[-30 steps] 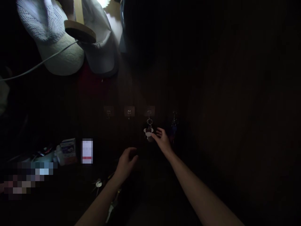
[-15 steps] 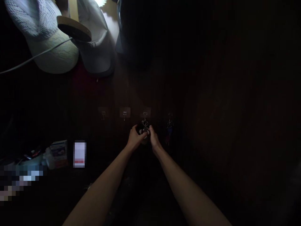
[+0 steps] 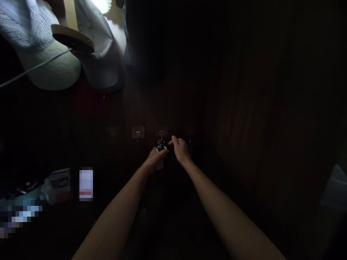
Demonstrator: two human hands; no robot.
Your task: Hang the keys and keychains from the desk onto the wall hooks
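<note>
A keychain with metal rings and a whitish, partly dark red fob is at the third wall hook. My left hand is closed around the fob, with the thumb across its front. Just to the right, my right hand is apart from the keychain, its fingers loosely stretched toward the hook and holding nothing I can see. Behind the right hand, a second dark bluish bunch hangs from the rightmost hook, partly covered and very dim.
Two more hooks, a left one and one on a pale patch, share the dark wooden surface. Caps and a round wooden base with a white cable are upper left. A lit phone and a box are lower left.
My right hand has let go of the keychain and moved right. My left hand still holds the fob. The whole view has shifted slightly, so the surroundings sit further left and lower.
</note>
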